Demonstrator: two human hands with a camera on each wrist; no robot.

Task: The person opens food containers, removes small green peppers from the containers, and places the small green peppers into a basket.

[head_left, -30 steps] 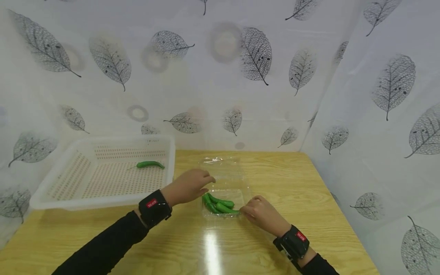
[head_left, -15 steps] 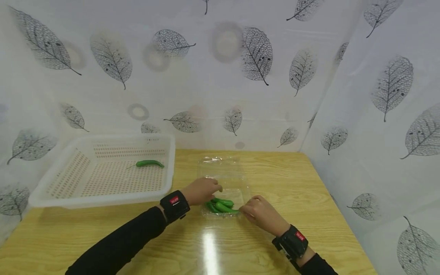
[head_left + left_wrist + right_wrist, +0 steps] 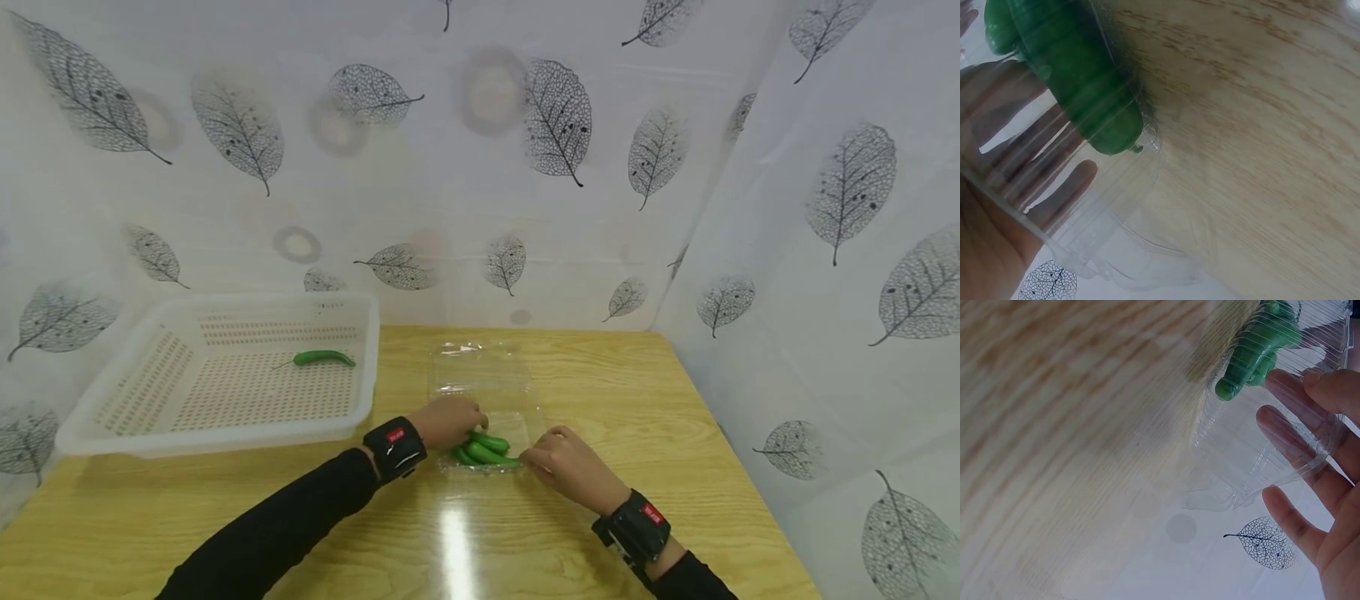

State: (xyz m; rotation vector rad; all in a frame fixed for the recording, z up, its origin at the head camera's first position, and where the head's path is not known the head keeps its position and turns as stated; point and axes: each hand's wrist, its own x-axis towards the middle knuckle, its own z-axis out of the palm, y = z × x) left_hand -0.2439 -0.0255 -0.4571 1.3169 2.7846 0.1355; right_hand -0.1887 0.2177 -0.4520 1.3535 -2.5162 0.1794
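Several green chili peppers (image 3: 488, 452) lie bunched at the near side of a clear plastic clamshell box (image 3: 517, 421), its lid folded back behind. My left hand (image 3: 450, 421) reaches over the box's left wall, down at the peppers. In the left wrist view its fingers (image 3: 1063, 197) show through the clear wall, fairly straight, beside a large pepper (image 3: 1088, 81); its thumb is mostly out of sight. My right hand (image 3: 570, 467) pinches the box's near right rim. The right wrist view shows its thumb (image 3: 1338, 394) on one side of the wall and fingers seen through the plastic.
A white perforated basket (image 3: 247, 437) stands at the left of the wooden table (image 3: 615, 383). One green chili pepper (image 3: 322, 357) lies in it. A pale curtain (image 3: 450, 183) with leaf prints hangs behind and along the right side.
My left hand has moved right and slightly down, from the box's left edge to over the peppers, now covering part of them. The right hand stays at the rim.
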